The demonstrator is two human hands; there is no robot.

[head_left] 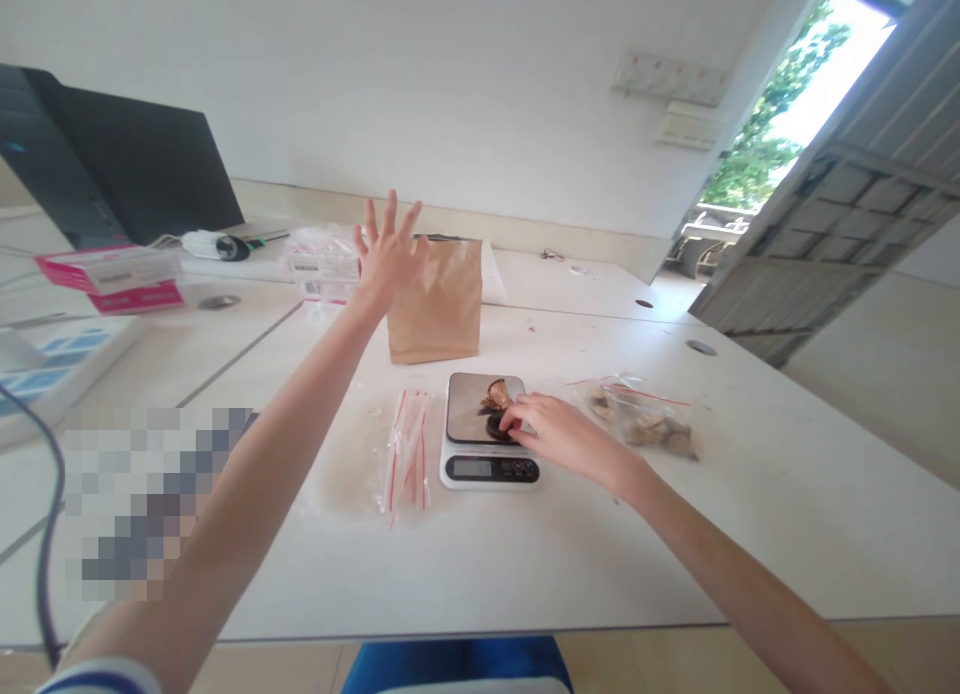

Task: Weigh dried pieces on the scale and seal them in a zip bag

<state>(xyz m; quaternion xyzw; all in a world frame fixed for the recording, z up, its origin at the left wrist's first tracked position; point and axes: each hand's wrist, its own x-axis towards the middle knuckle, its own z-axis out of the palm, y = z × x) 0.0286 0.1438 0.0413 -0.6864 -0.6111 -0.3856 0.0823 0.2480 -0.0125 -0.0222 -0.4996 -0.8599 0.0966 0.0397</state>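
Note:
My left hand (391, 256) is raised with its fingers spread, in front of the upper left part of a brown paper bag (439, 309) that stands upright. It holds nothing. My right hand (551, 429) reaches over a kitchen scale (459, 409), its thumb and fingers closed on a dark dried mushroom (496, 426) on the plate. Just behind that piece lies a lighter brown, curled dried mushroom (495, 394). The digits on the scale's display (472, 468) are too faint to read.
Left of the scale lie clear zip bags (407, 454) with red seals. On the right, filled zip bags (660, 429) hold dried pieces. Pink boxes (135, 274), a wrapped pack (319, 259) and a black computer case (112, 164) stand at the left. A cable (51, 514) hangs near my left arm.

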